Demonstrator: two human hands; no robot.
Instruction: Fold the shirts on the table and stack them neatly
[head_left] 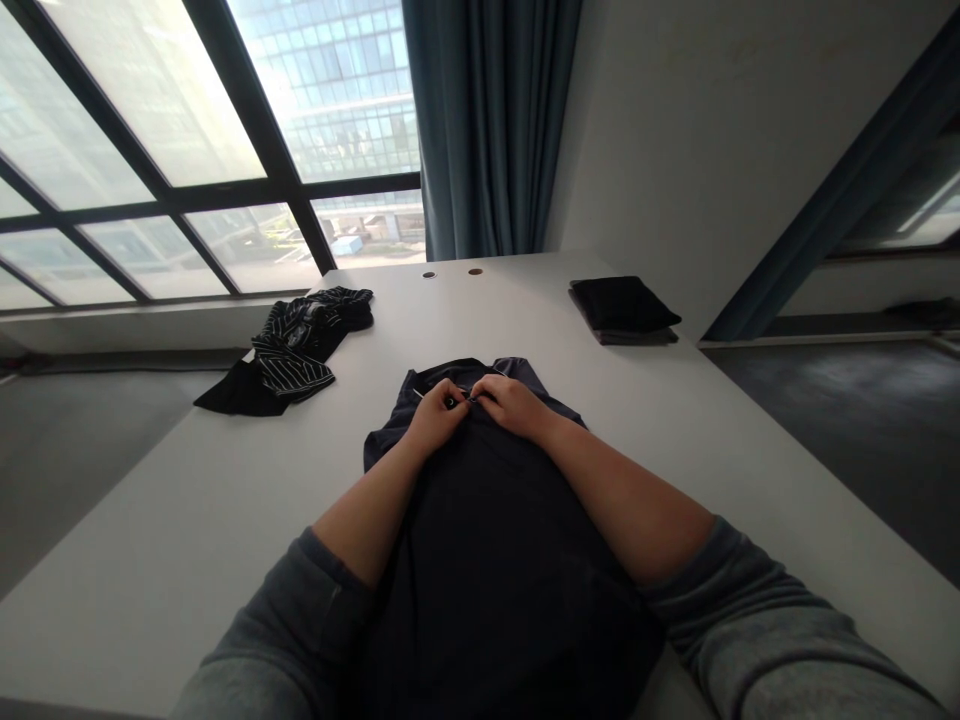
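1. Head view, centre: I have a dark garment [517, 540] lying lengthwise on the white table [187, 540], its neckline at the far end and its body running toward the bottom edge, between the 2 forearms.
2. Head view, left hand [439, 412]: I see thumb and fingers brought together, pinching the garment's fabric just below the neckline.
3. Head view, right hand [514, 402]: it pinches the same fabric right beside the left, the 2 sets of fingertips almost meeting. A small dark detail with a pale mark shows at the left fingertips; I cannot tell what it is.
4. Head view, left side: a striped garment [296, 372] lies crumpled near the table's edge, with plain black cloth [240, 390] sticking out from under it.
5. Head view, right side: a folded dark stack [626, 302] sits flat, well apart from the hands.
6. Head view, far end: I make out 2 round holes in the tabletop, and a blue curtain [495, 130] beside the window [345, 90].
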